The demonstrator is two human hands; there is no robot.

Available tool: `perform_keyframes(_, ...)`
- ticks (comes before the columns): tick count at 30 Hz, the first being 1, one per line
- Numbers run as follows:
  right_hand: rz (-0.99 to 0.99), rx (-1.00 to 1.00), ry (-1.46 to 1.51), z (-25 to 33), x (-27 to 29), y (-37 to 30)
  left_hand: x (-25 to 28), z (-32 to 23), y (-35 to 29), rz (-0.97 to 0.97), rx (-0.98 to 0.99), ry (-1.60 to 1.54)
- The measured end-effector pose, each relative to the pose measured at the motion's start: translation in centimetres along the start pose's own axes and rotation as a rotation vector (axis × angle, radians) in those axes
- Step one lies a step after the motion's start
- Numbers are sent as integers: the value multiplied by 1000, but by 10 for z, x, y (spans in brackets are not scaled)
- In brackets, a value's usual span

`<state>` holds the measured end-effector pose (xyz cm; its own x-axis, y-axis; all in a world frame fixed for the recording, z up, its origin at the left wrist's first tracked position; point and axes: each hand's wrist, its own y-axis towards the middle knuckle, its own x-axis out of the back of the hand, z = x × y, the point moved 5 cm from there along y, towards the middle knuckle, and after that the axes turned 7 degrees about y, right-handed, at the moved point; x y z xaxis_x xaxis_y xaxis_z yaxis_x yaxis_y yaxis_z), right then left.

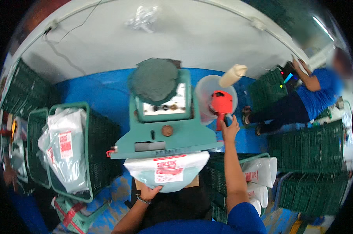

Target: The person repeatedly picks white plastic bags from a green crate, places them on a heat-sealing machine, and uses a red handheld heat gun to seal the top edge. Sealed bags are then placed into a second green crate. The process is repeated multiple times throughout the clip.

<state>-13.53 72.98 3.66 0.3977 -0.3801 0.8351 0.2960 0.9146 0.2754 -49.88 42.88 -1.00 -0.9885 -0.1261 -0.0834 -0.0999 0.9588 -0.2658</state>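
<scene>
My left hand (148, 192) grips the lower edge of a white plastic bag (143, 167) with red print and pale green contents, its thumb on top. The bag lies against the front edge of a green machine (202, 134), which has a light panel with dark knobs and a dark rounded top. My right arm reaches forward to the right of the machine. There, my right hand (231, 128) is closed around the dark handle of a red hand-held tool (222, 102). This tool is in front of a translucent bucket (202, 87); its exact kind is unclear.
A cream cone-shaped thing (233, 76) leans at the bucket. Bags fill a green crate (88, 156) at left; more white bags (262, 171) stand in a crate at right. A person in blue (317, 93) stands beyond stacked green crates (307, 146). A green stool (73, 216) sits lower left.
</scene>
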Motion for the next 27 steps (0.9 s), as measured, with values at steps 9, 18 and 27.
perform_keyframes(9,99,-98,1300,45,72,-227,11,-15,4,-123,-302,309)
perform_keyframes(18,400,40,1190,94,29,-272,6,-28,4,-168,-269,330)
perform_keyframes(27,416,-24,1265,73,0,-277,14,-37,3,41,-163,114)
